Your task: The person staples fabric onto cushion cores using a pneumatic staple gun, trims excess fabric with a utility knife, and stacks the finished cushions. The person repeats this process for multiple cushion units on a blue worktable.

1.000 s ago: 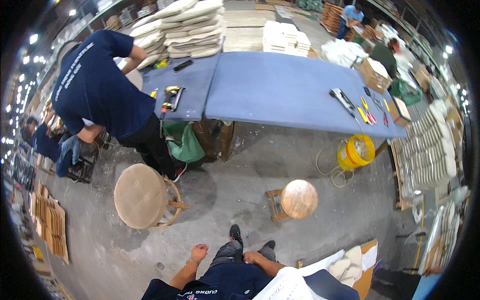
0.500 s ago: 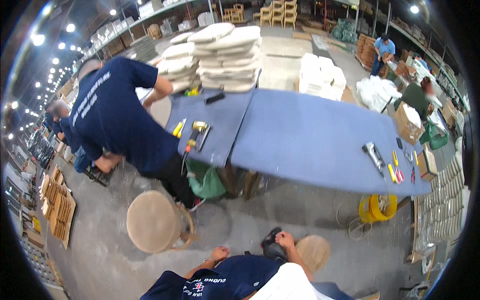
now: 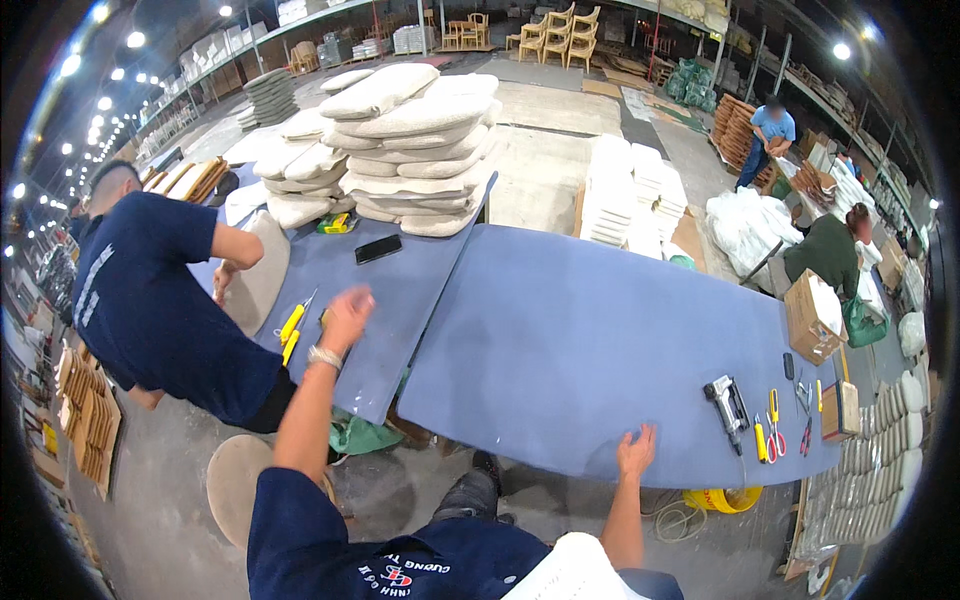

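Observation:
My left hand reaches over the left part of the blue-covered table, blurred, so its grip is unclear. Beside it lie yellow-handled cutting tools, with a black phone farther back. A small yellow bit shows at the hand's edge; what it belongs to is hidden. At the table's near edge is my right hand, open, fingers stretched. To its right lie a staple gun, a yellow-handled tool and scissors with yellow and red handles.
A co-worker bends over a round beige pad at the left. Stacked cushions stand at the back; a round stool is below left. A yellow bucket and coiled hose sit under the right edge.
I am closer to the table. Both hands have risen from near my body, the left out over the table, the right to its edge. The staple gun on the left no longer shows.

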Demonstrator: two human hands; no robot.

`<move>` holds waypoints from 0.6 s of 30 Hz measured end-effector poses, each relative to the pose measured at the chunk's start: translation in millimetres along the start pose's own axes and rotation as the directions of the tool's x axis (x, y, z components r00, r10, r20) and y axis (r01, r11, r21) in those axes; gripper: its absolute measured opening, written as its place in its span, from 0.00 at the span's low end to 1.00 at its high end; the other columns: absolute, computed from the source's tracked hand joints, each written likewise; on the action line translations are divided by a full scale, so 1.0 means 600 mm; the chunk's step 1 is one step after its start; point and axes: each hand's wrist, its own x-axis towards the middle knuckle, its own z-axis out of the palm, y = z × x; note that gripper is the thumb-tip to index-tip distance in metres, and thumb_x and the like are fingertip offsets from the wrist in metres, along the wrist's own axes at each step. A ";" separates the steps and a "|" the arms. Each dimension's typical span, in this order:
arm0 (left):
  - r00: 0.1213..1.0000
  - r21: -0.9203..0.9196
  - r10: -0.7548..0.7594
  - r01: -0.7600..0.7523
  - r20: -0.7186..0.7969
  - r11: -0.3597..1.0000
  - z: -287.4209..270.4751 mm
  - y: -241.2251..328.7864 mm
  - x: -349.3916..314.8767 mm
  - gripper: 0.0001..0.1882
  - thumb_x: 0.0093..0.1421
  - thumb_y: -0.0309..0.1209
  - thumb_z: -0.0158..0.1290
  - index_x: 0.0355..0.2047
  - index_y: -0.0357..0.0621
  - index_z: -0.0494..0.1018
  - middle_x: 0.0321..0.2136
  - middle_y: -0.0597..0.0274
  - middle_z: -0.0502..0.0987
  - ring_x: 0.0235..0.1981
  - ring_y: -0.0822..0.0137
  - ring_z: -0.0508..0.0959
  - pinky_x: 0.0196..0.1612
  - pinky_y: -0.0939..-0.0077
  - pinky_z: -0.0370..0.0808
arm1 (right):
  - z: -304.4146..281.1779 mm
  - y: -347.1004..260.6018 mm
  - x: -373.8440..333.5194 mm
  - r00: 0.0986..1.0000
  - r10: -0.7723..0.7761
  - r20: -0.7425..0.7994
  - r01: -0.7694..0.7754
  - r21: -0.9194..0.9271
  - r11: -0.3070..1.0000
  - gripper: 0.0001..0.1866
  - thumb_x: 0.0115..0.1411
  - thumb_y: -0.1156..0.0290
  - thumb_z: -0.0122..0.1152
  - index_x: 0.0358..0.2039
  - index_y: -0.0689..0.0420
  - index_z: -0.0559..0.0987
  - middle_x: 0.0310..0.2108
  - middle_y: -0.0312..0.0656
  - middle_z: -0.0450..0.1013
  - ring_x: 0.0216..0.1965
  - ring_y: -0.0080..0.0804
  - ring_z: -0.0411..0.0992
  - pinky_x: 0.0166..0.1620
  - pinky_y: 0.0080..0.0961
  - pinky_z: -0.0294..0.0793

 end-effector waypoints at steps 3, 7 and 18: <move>0.983 0.005 0.076 -0.076 -0.169 0.997 -0.023 0.015 0.207 0.23 0.62 0.38 0.61 0.55 0.42 0.78 0.46 0.48 0.84 0.41 0.55 0.85 0.49 0.62 0.79 | 0.052 0.063 0.023 0.998 0.047 0.044 -0.038 -0.186 0.982 0.35 0.67 0.57 0.57 0.69 0.61 0.65 0.74 0.57 0.53 0.74 0.56 0.52 0.72 0.54 0.51; 0.907 0.390 0.318 -0.197 -0.275 0.900 -0.073 -0.003 0.445 0.26 0.62 0.33 0.59 0.61 0.44 0.73 0.55 0.45 0.78 0.54 0.49 0.78 0.58 0.56 0.74 | 0.065 0.037 0.017 0.954 0.263 0.144 -0.242 -0.151 0.958 0.38 0.68 0.56 0.54 0.74 0.58 0.58 0.77 0.55 0.45 0.78 0.51 0.40 0.74 0.61 0.39; 0.954 0.829 0.249 0.000 -0.168 0.559 -0.100 -0.061 0.799 0.50 0.57 0.17 0.53 0.76 0.70 0.51 0.74 0.62 0.57 0.75 0.54 0.57 0.72 0.48 0.60 | 0.094 -0.053 0.044 0.816 0.561 -0.138 -0.577 -0.134 0.806 0.33 0.66 0.65 0.52 0.70 0.59 0.61 0.75 0.53 0.52 0.77 0.51 0.44 0.74 0.61 0.40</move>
